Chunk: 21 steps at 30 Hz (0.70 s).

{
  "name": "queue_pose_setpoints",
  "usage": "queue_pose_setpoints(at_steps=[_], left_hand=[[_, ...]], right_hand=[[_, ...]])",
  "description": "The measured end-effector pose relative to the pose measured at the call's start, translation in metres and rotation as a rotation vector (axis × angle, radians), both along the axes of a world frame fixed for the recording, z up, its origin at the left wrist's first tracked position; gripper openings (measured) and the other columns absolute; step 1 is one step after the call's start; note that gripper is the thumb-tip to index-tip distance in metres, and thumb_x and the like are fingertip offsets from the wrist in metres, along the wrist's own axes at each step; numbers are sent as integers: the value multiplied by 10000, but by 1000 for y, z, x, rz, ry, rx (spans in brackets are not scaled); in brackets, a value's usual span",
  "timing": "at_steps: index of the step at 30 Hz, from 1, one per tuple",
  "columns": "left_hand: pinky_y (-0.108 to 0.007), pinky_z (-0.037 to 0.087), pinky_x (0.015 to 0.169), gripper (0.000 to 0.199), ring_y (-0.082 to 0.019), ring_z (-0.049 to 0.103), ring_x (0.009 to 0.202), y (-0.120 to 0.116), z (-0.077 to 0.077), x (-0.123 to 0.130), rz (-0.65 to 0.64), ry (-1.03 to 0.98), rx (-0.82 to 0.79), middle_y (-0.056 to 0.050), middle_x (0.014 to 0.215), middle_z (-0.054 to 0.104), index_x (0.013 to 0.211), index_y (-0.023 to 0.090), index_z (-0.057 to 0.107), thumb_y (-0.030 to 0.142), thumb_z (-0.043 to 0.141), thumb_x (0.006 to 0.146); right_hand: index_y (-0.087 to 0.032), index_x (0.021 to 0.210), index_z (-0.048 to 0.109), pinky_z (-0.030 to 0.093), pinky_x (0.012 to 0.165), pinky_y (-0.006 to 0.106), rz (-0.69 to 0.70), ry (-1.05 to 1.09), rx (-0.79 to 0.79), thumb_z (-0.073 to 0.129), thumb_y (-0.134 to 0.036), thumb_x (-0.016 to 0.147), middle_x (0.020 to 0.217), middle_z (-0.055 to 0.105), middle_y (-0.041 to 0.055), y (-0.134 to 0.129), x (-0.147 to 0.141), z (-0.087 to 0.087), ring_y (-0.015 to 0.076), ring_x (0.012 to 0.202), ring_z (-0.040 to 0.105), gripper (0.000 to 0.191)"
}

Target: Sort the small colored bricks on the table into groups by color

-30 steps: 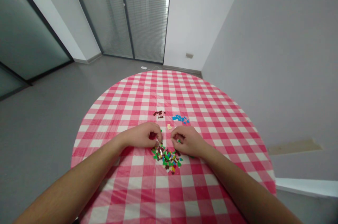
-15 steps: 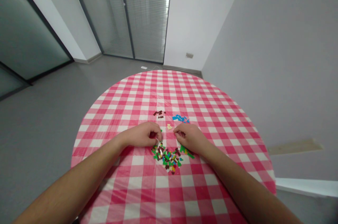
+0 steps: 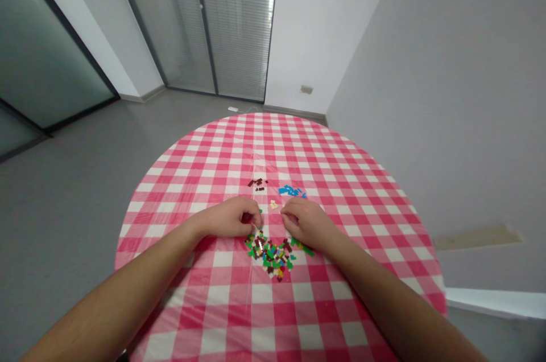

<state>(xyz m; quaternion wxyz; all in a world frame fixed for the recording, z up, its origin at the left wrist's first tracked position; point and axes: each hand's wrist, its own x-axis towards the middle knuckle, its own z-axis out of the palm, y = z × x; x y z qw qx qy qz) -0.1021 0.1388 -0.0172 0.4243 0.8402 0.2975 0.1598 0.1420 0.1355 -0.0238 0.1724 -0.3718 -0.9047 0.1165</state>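
Note:
My left hand (image 3: 236, 217) rests at the upper left of a mixed pile of small bricks (image 3: 271, 255), its fingers curled in; whatever they hold is too small to name. Across from it, my right hand (image 3: 307, 221) has thumb and fingers pressed together, and any piece between them cannot be made out. Green and yellow pieces (image 3: 303, 246) lie just below the right hand. Between and beyond the hands are a few cream pieces (image 3: 273, 204). Blue pieces (image 3: 292, 191) sit above the right hand, and dark brown ones (image 3: 257, 184) above the left.
A round table with a red and white checked cloth (image 3: 273, 145) bears all the pieces. Behind it are a glass partition with blinds (image 3: 239, 26) and a wall (image 3: 324, 20). A white power strip (image 3: 232, 109) lies on the floor past the table.
The fingers of my right hand have closed slightly, and the hand has shifted a little over the green and yellow pieces. My left hand has stayed in place.

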Motion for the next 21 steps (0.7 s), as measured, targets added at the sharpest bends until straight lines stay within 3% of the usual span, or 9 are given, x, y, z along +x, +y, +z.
queue_pose_setpoints(at_steps=[4, 8, 21], left_hand=[[-244, 489, 719, 250, -141, 614, 749, 0, 1, 0, 8, 12, -9, -25, 818, 675, 783, 146, 667, 0, 529, 635], [-243, 488, 721, 259, -141, 612, 750, 0, 2, 1, 10, 1, -11, -23, 818, 675, 781, 146, 663, -7, 526, 624], [-241, 473, 709, 236, -139, 599, 742, 1, -3, -1, 8, 17, -18, -24, 830, 673, 810, 145, 668, 24, 544, 650]], right_hand=[[-151, 768, 658, 414, 676, 266, -95, -53, -11, 544, -121, 765, 761, 641, 59, -1, 1, 4, 169, 720, 562, 118], [-158, 711, 662, 393, 651, 262, -60, -143, -37, 543, -135, 760, 733, 627, 53, -1, 1, 4, 164, 704, 553, 131], [-183, 985, 712, 434, 738, 269, -69, -192, -68, 512, -187, 874, 901, 677, 67, -1, -1, 4, 176, 825, 613, 229]])
